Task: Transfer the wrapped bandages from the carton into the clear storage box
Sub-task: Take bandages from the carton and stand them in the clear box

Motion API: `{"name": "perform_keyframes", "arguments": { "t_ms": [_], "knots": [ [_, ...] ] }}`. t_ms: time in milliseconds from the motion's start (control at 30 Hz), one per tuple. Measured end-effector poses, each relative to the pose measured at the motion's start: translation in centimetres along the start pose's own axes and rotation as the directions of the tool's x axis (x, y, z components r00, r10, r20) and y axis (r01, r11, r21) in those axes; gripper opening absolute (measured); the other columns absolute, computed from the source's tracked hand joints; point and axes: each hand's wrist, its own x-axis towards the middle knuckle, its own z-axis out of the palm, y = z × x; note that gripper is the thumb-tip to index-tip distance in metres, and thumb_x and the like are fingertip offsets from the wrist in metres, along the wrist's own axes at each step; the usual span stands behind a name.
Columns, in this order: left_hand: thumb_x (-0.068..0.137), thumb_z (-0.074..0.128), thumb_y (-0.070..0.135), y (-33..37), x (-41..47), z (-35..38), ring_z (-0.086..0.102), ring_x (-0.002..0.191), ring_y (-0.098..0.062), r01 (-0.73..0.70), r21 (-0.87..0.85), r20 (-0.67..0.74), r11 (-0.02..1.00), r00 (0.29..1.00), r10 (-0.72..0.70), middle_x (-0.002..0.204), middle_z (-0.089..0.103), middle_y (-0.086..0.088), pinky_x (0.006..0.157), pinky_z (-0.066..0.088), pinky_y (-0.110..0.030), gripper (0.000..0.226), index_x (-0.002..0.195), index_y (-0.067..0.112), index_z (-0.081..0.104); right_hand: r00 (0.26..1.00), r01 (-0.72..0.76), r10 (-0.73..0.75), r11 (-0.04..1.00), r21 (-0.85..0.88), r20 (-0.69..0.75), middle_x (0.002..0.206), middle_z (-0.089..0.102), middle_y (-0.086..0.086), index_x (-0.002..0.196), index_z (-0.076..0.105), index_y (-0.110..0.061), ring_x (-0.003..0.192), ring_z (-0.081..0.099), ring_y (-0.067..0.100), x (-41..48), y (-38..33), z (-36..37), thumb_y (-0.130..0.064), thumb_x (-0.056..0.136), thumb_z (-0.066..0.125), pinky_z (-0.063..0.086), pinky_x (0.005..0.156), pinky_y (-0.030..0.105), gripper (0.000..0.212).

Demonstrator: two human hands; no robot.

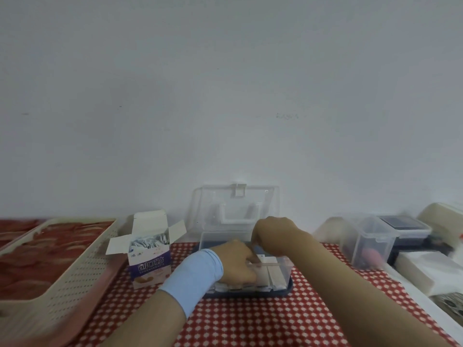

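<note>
Blue-cuffed left hand (235,261) curls its fingers on wrapped bandages (274,276) inside the clear storage box (220,237), the right hand (271,231) grip unclear; hasty withdrawal could topple those standing beside the fingers.

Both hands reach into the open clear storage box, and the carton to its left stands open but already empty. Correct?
Not quite. The head view shows wrapped bandages packed in the open top of the carton, so it is not empty. The rest holds: left hand and right hand reach into the open clear storage box, carton to its left.
</note>
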Motion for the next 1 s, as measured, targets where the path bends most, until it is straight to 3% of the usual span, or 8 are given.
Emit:
{"name": "perform_keyframes", "arguments": {
  "t_ms": [67, 167, 267, 333, 433, 633, 867, 1000],
  "knots": [
    [0.09, 0.056, 0.036, -0.7, -1.5, -1.8, 0.055, 0.114, -0.014, -0.025, -0.052, -0.085, 0.998, 0.996, 0.02, 0.136, 0.057, 0.007, 0.1, 0.043, -0.032, 0.037, 0.122, 0.025, 0.068, 0.994, 0.001, 0.009, 0.996, 0.092, -0.107, 0.113, 0.069, -0.006, 0.108, 0.073, -0.035, 0.102, 0.064, 0.018, -0.3, -0.3, -1.9, -0.02, 0.093, 0.055, 0.048, 0.081, 0.029, 0.027],
    [0.094, 0.057, 0.027, -2.9, -4.5, -4.7, 0.058, 0.11, -0.006, -0.019, -0.206, -0.307, 0.978, 0.951, -0.046, 0.125, 0.063, 0.012, 0.098, 0.044, -0.024, 0.03, 0.122, 0.027, 0.069, 0.968, 0.048, 0.006, 0.977, 0.207, -0.252, 0.116, 0.07, -0.014, 0.106, 0.073, -0.038, 0.105, 0.063, 0.012, -0.8, -1.9, -4.7, -0.027, 0.095, 0.052, 0.05, 0.086, 0.03, 0.026],
    [0.095, 0.06, 0.023, -6.7, -7.3, -6.3, 0.06, 0.095, 0.0, 0.034, -0.281, -0.508, 0.959, 0.842, -0.178, 0.106, 0.067, 0.016, 0.08, 0.041, -0.009, 0.02, 0.108, 0.031, 0.072, 0.947, 0.155, -0.032, 0.918, 0.364, -0.321, 0.112, 0.071, -0.017, 0.105, 0.075, -0.036, 0.103, 0.063, 0.009, -1.0, -5.4, -6.6, -0.029, 0.096, 0.055, 0.053, 0.086, 0.031, 0.023],
    [0.094, 0.061, 0.023, -9.5, -9.0, -6.6, 0.06, 0.089, -0.003, 0.117, -0.296, -0.582, 0.948, 0.765, -0.276, 0.099, 0.065, 0.014, 0.069, 0.039, -0.011, 0.015, 0.097, 0.035, 0.069, 0.933, 0.217, -0.059, 0.88, 0.422, -0.356, 0.112, 0.071, -0.016, 0.106, 0.076, -0.034, 0.099, 0.064, 0.008, -0.6, -8.0, -7.1, -0.028, 0.097, 0.057, 0.054, 0.086, 0.031, 0.022],
    [0.093, 0.059, 0.015, -13.0, -11.2, -6.1, 0.062, 0.091, -0.01, 0.24, -0.326, -0.603, 0.914, 0.692, -0.397, 0.1, 0.066, 0.01, 0.071, 0.044, -0.02, 0.02, 0.09, 0.033, 0.066, 0.928, 0.267, -0.104, 0.855, 0.445, -0.358, 0.112, 0.073, -0.012, 0.106, 0.077, -0.03, 0.099, 0.065, 0.009, 0.7, -11.5, -7.0, -0.028, 0.096, 0.061, 0.054, 0.09, 0.032, 0.02],
    [0.092, 0.061, 0.008, -16.4, -13.2, -4.3, 0.055, 0.107, -0.003, 0.284, -0.282, -0.564, 0.916, 0.724, -0.398, 0.106, 0.059, 0.012, 0.089, 0.038, -0.015, 0.027, 0.111, 0.027, 0.067, 0.943, 0.271, -0.185, 0.912, 0.31, -0.278, 0.11, 0.074, -0.012, 0.106, 0.077, -0.031, 0.097, 0.067, 0.012, 3.9, -16.7, -5.5, -0.034, 0.095, 0.061, 0.053, 0.09, 0.032, 0.019],
    [0.091, 0.057, 0.008, -17.7, -12.8, -4.4, 0.053, 0.092, -0.004, 0.246, -0.292, -0.532, 0.924, 0.761, -0.371, 0.12, 0.065, 0.005, 0.075, 0.035, -0.008, 0.036, 0.123, 0.023, 0.067, 0.966, 0.176, -0.169, 0.984, 0.02, -0.196, 0.081, 0.063, -0.002, 0.09, 0.069, -0.021, 0.08, 0.059, 0.02, 6.7, -19.6, -4.0, -0.049, 0.094, 0.056, 0.039, 0.074, 0.033, 0.032],
    [0.094, 0.053, 0.009, -17.8, -12.5, -4.3, 0.051, 0.093, -0.006, 0.241, -0.283, -0.551, 0.928, 0.751, -0.364, 0.121, 0.064, 0.005, 0.081, 0.035, -0.014, 0.036, 0.122, 0.024, 0.069, 0.964, 0.181, -0.174, 0.983, 0.018, -0.201, 0.088, 0.063, -0.002, 0.095, 0.072, -0.024, 0.086, 0.054, 0.019, 7.5, -20.2, -3.3, -0.045, 0.094, 0.058, 0.038, 0.078, 0.034, 0.026]
  ]
}}
